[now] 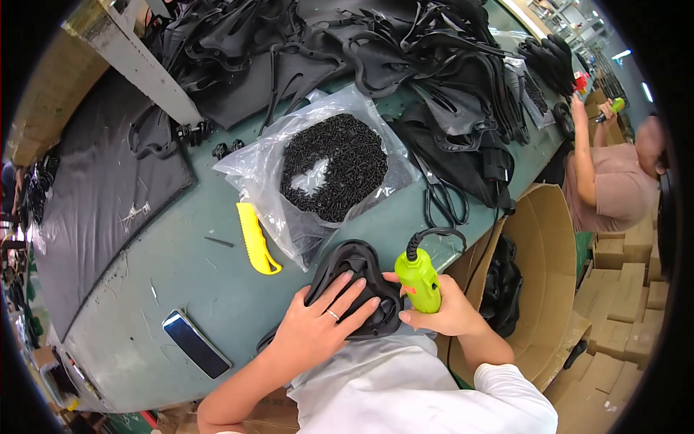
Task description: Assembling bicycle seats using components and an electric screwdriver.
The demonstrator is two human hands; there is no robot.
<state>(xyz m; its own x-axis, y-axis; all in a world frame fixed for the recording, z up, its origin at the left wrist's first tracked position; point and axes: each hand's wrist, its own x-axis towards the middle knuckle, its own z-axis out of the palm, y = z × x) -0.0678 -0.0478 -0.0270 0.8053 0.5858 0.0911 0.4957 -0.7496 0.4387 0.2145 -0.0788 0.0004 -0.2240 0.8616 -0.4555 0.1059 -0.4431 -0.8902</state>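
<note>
Black moulded part [359, 278], curved and shell-like, lay at the near edge of the green bench [202, 289], pinned there under the person's left hand [318, 325]. That hand lay spread flat on it, fingers splayed wide and a ring on one finger. The right hand [444, 307] was closed around a bright green electric screwdriver [418, 278], whose tip met the part's right side; its black coiled cord [434, 235] looped up behind it.

Going by size, the bench itself came first, with a dark mat [101, 188] covering its left part. A large heap of black straps and moulded pieces [376, 65] filled the far side. To the right, beside the bench, stood an open cardboard box [546, 275] with black parts inside. Next came a clear plastic bag [318, 170] holding a mound of small black screws, just beyond the held part. Black scissors [442, 199] lay to the right of the bag. A yellow utility knife [256, 239] lay just left of it. A dark phone [196, 343] rested near the front left edge. Farther right, another person [607, 181] held a green tool of their own.
</note>
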